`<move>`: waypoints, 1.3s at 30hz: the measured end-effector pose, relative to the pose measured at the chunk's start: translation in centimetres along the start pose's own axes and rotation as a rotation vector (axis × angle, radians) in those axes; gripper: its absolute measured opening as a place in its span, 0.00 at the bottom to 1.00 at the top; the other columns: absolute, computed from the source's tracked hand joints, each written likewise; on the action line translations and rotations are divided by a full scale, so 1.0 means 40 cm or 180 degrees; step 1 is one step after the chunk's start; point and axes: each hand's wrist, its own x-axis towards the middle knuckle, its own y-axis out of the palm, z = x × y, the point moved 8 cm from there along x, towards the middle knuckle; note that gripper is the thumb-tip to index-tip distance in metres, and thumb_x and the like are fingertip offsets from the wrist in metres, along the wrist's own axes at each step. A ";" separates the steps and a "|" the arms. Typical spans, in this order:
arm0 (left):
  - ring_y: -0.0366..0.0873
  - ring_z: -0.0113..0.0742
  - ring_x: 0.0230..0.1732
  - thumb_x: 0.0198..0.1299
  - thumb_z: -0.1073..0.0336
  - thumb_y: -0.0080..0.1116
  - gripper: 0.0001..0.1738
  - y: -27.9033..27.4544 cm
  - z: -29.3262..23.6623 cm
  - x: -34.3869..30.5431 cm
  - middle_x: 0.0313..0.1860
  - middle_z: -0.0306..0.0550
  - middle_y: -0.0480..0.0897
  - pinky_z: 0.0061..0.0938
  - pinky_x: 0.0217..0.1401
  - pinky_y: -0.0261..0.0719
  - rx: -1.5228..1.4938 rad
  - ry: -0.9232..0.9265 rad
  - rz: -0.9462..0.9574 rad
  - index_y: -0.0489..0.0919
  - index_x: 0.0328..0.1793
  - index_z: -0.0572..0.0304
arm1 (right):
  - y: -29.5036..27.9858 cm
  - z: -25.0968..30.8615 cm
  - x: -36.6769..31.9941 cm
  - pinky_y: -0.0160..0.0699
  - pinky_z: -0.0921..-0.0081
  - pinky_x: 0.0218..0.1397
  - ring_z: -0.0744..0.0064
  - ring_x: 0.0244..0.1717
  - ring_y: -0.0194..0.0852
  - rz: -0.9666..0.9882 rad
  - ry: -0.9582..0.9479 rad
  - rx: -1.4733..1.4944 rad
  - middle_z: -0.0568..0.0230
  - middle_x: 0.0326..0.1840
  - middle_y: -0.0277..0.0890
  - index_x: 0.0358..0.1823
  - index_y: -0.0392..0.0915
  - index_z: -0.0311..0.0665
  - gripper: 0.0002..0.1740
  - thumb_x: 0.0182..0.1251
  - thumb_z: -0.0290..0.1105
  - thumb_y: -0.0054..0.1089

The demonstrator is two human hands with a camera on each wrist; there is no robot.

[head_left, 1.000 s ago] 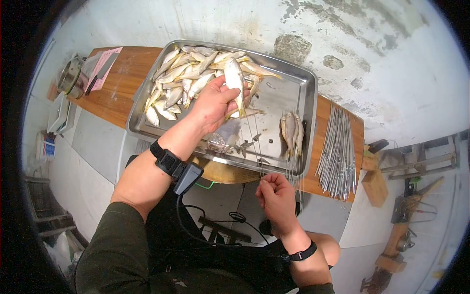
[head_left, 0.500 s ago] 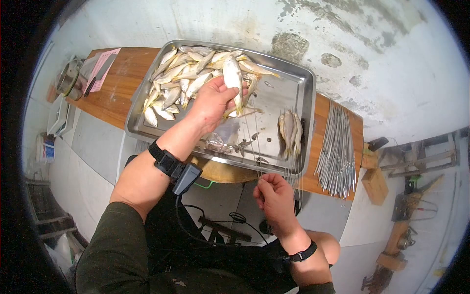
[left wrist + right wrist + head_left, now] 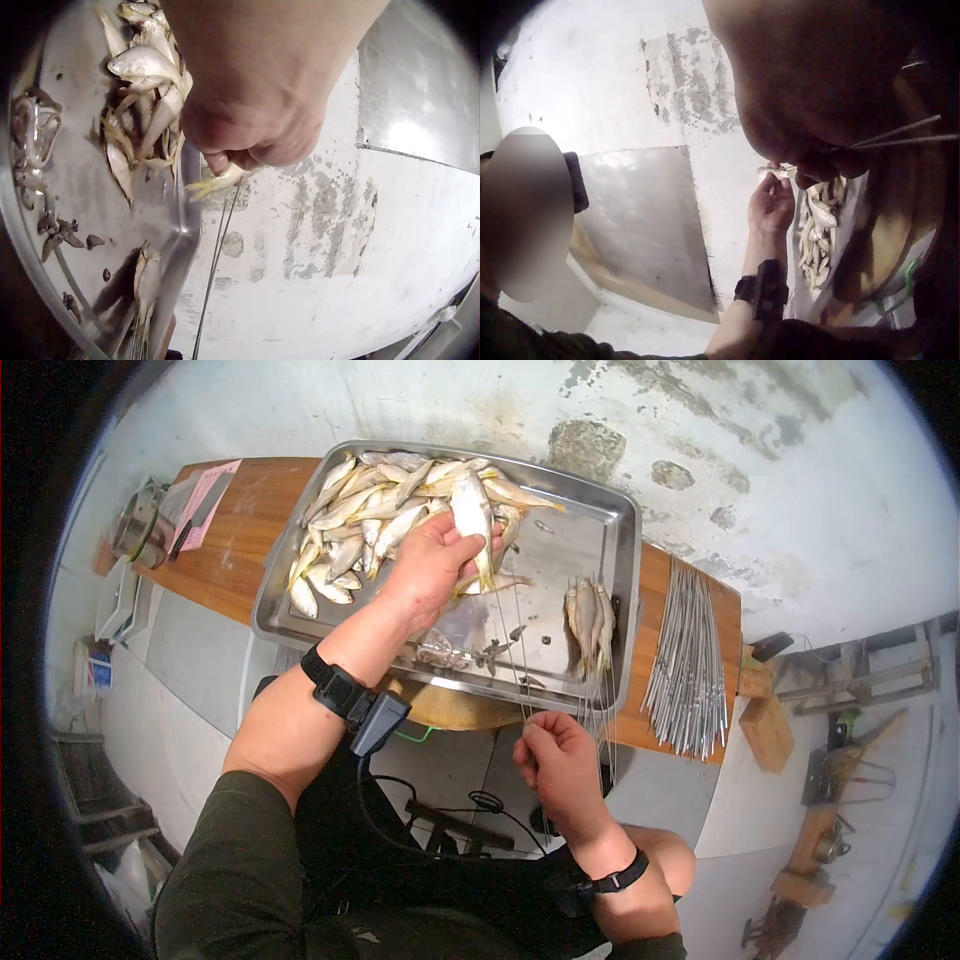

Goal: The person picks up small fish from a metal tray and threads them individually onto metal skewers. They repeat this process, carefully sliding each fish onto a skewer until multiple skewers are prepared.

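Note:
In the head view, my left hand [image 3: 430, 568] grips a silvery, yellow-finned fish [image 3: 472, 520] near its tail, over the metal tray [image 3: 580, 530]. Two thin metal skewers [image 3: 523, 650] run from the fish's tail end down to my right hand [image 3: 562, 765], which pinches them in front of the tray. The left wrist view shows the yellow tail [image 3: 206, 186] below the curled fingers, the skewers meeting it there; the rest of that fish is hidden by the hand. A heap of similar fish [image 3: 350, 510] fills the tray's left half. Several skewered fish [image 3: 588, 625] lie at its right end.
A bundle of metal skewers [image 3: 692, 670] lies on the wooden board right of the tray. To the left are a knife [image 3: 205, 505] on pink paper and a metal pot [image 3: 137, 528]. Dark scraps [image 3: 490, 652] lie near the tray's front edge. A stained wall [image 3: 690, 420] stands behind.
The head view has shifted slightly, so the tray appears a little further left. Both hands keep their holds on the fish and the skewers with hardly any movement.

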 end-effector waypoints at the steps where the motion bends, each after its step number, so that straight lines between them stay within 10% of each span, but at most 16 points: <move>1: 0.80 0.26 0.41 0.63 0.75 0.51 0.11 -0.001 -0.001 -0.001 0.44 0.46 0.83 0.16 0.42 0.76 0.0074 0.0007 0.0003 0.74 0.51 0.67 | 0.001 0.001 0.000 0.56 0.85 0.16 0.81 0.15 0.60 -0.0001 0.0002 0.0000 0.66 0.22 0.71 0.39 0.69 0.35 0.04 0.67 0.28 0.51; 39: 0.80 0.29 0.45 0.64 0.74 0.51 0.12 -0.003 0.035 0.004 0.46 0.48 0.82 0.16 0.45 0.79 -0.0306 -0.0221 0.0032 0.75 0.53 0.68 | -0.002 -0.042 0.046 0.62 0.86 0.18 0.84 0.16 0.63 -0.0362 -0.0789 -0.0532 0.68 0.21 0.72 0.40 0.68 0.35 0.04 0.69 0.28 0.50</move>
